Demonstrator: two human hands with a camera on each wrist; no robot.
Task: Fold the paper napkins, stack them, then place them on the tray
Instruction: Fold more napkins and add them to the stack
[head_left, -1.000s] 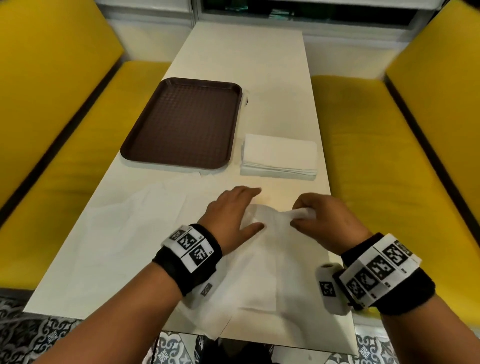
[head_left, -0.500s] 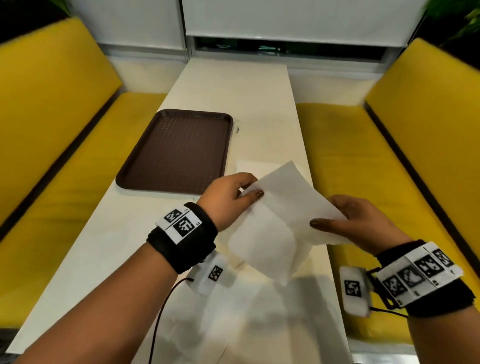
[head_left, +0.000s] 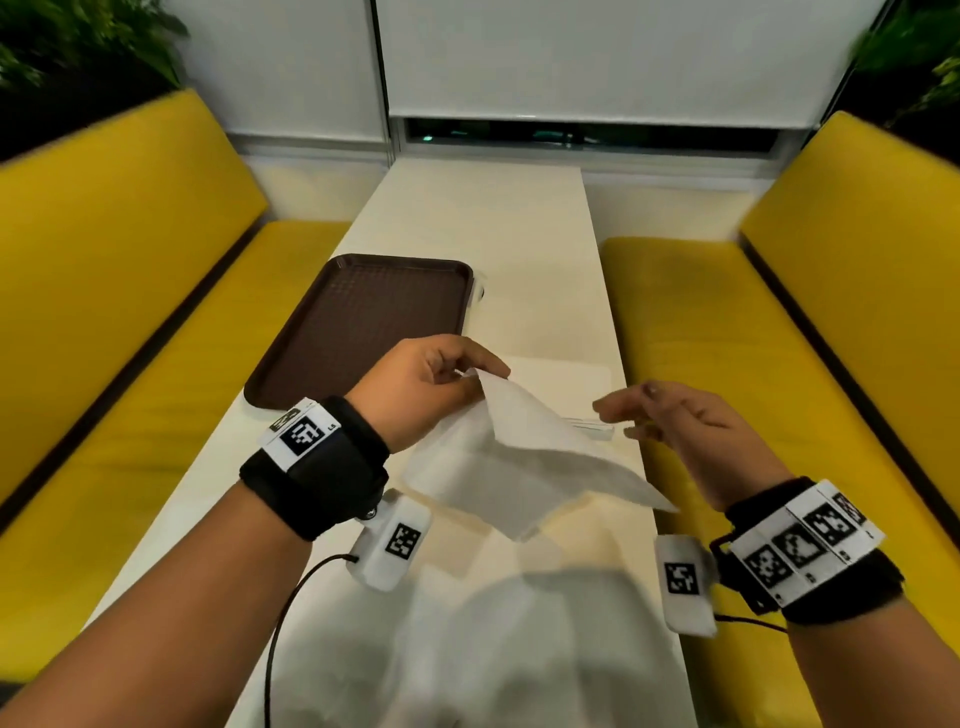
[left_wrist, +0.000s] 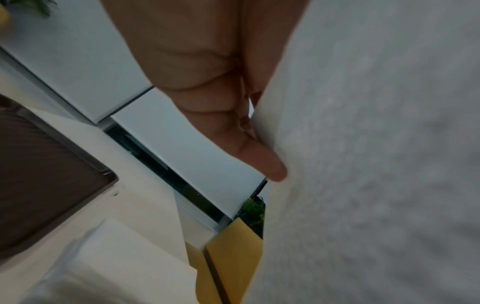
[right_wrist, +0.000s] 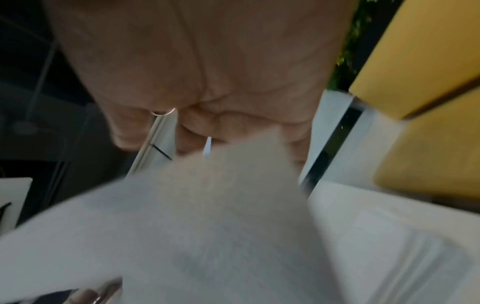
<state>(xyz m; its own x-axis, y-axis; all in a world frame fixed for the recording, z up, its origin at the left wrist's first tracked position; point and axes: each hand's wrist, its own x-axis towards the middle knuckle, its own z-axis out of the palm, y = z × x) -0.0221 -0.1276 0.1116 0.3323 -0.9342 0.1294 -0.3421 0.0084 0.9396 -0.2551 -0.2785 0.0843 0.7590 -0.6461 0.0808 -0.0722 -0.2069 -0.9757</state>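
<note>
A: Left hand (head_left: 426, 389)?
B: Grip closed on the top corner of one paper napkin (head_left: 524, 457), pinched between thumb and fingers. Left wrist view confirms, fingers (left_wrist: 262, 160) pressed against the sheet.

A: Napkin position?
B: In the air above the bench (head_left: 493, 234), hanging down and rightward, partly creased, over the near half.

A: Right hand (head_left: 685, 421)?
B: Grip open, fingers loosely spread, just right of the napkin, holding nothing. Right wrist view is blurred, sheet in front of the fingertips.

A: The rest?
B: Folded stack (head_left: 566, 379) lies flat toward the right edge of the bench, partly behind the held sheet. Brown tray (head_left: 363, 322) along the left edge, nothing on it. More white paper (head_left: 519, 649) at the near edge, blurry.
</note>
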